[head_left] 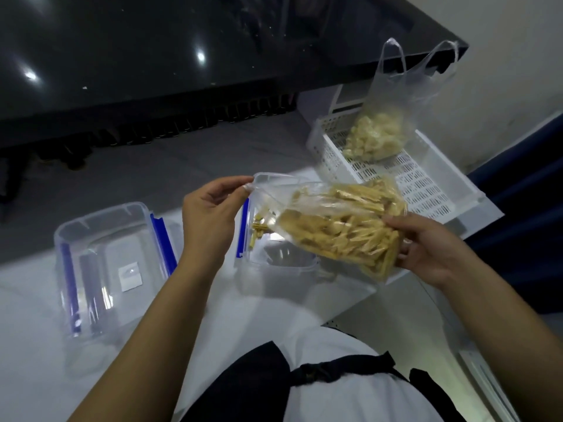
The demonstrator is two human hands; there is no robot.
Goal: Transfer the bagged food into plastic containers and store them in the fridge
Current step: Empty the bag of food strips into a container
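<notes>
A clear plastic bag of yellow stick-shaped food [344,226] is tilted over an open clear container with blue clips [274,269]. My right hand [426,251] grips the bag's bottom end and lifts it. My left hand [210,214] pinches the bag's open mouth at the container's far left corner. A few yellow sticks [259,231] lie inside the container. A second clear container with blue clips [106,269] stands empty to the left.
A white perforated basket [426,184] sits at the right and holds another clear bag of pale food pieces [377,135]. A dark glossy table [152,56] rises behind. All stands on a white surface [30,360].
</notes>
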